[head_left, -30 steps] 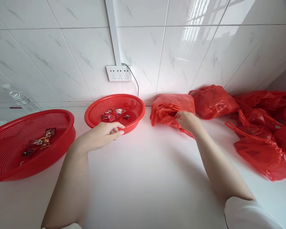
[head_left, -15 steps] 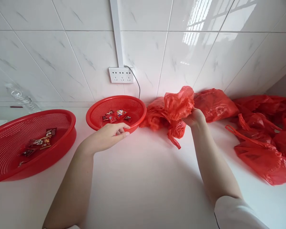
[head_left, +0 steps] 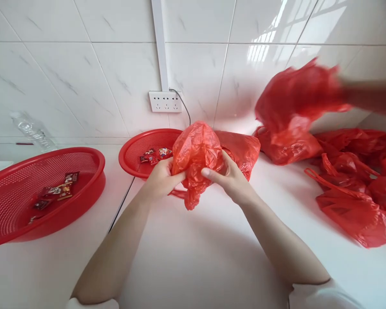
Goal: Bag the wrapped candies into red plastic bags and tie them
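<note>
Between my two hands, in front of the smaller basket, is a crumpled red plastic bag (head_left: 197, 150). My left hand (head_left: 163, 178) grips its left side, with the thumb on the near face. On the right side my right hand (head_left: 233, 178) pinches it, thumb forward; the other fingers are mostly behind the bag. The bag's lower end hangs loose above the white table. Just behind, partly covered by the bag, a round red basket (head_left: 126, 155) holds several small wrapped snacks (head_left: 152, 157).
A larger red basket (head_left: 94, 171) with wrapped snacks (head_left: 56, 191) stands at left, near a clear plastic bottle (head_left: 32, 131). Filled red bags (head_left: 354, 210) lie at right. Another person's arm (head_left: 373, 96), blurred, holds a red bag (head_left: 296, 96). A socket strip (head_left: 165, 101) is on the wall.
My right hand has brought the red bag left and toward me, and my left hand has taken hold of it. Another person's arm with a red bag has come in from the right.
</note>
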Tool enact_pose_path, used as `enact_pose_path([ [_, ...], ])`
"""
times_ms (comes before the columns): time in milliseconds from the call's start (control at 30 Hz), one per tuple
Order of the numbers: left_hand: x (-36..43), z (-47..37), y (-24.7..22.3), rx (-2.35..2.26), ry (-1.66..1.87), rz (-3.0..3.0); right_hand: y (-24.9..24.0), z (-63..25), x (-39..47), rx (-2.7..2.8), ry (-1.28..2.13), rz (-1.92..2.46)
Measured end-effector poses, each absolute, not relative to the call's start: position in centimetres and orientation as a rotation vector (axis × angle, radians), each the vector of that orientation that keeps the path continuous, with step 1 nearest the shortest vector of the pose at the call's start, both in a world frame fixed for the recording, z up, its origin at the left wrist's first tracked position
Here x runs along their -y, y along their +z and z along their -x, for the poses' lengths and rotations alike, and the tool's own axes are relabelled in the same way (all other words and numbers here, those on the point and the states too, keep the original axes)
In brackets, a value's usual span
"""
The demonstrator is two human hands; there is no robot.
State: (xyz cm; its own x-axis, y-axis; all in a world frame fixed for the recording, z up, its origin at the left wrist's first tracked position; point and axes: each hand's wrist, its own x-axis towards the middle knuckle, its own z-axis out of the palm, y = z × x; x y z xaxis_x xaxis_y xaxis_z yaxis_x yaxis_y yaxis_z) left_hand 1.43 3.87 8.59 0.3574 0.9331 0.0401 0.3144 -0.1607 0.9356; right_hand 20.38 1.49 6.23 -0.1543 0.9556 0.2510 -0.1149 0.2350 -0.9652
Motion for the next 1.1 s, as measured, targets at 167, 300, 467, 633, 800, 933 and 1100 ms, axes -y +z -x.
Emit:
enact_pose_path([
  [167,-4.2,2.2,10.7,-1.236,0.861,-1.658,7.3,-23.7,-2.1,1.437,1.094,1.15],
  [300,-4.8,5.1,11.5,-1.369,0.94,-1.593,7.6,-26.9,-2.7,1.55,0.886,1.514],
  [467,-4.5,5.3,11.5,-1.49,0.816,-1.611,8.1,-25.2,-0.3,1.535,0.3,1.416],
  [633,-3.0,2.1,11.3,-1.351,0.652,-1.743,6.9,-19.8,2.2,1.99,0.228,1.014],
  [800,-2.2,2.2,11.7,-1.36,0.428,-1.951,5.8,-19.6,0.9,2.171,0.511,1.097],
  [933,-2.9,4.6,12.0,-1.476,0.105,-2.042,6.8,-23.0,-0.1,1.989,0.608,1.178],
  [1100,-3.5,6.0,11.8,-1.6,0.023,-2.061,8.4,-26.6,-0.3,1.83,0.435,1.455],
])
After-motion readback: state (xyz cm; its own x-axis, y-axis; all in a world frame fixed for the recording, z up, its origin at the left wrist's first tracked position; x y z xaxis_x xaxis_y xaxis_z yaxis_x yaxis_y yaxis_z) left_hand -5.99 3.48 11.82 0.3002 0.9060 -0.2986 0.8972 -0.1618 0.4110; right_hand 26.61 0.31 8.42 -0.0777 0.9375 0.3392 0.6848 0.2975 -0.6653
